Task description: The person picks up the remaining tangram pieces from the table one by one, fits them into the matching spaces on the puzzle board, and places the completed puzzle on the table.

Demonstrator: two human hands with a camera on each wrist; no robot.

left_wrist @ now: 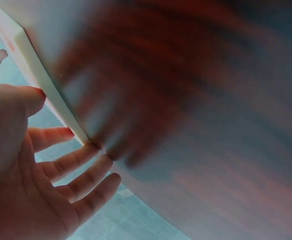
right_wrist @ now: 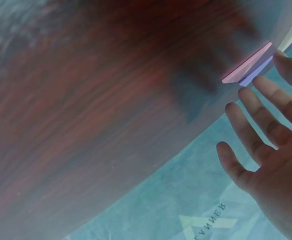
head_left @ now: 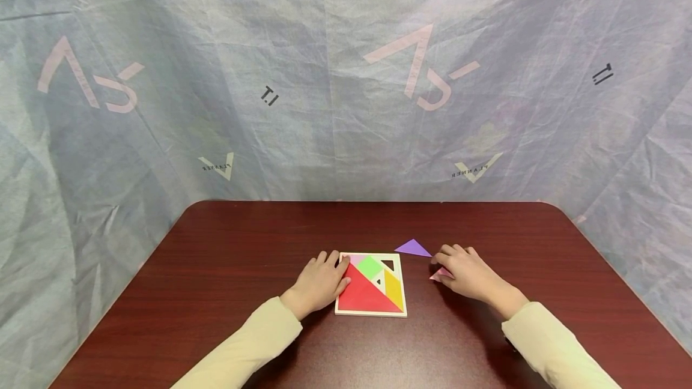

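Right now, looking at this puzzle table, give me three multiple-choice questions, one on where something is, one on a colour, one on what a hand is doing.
1. Where does the purple triangle lie?
A. inside the tray
B. on the table, right of the tray
C. under the left hand

2. What colour is the biggest piece in the puzzle tray?
A. red
B. blue
C. black

3. What is the left hand doing?
A. gripping the purple triangle
B. raised off the table
C. resting its fingers at the tray's left edge

Answers: 1 B, it sits on the bare table beyond the tray's top right corner. 2 A, the red triangle fills the lower left. 3 C, its straight fingers lie against the frame.
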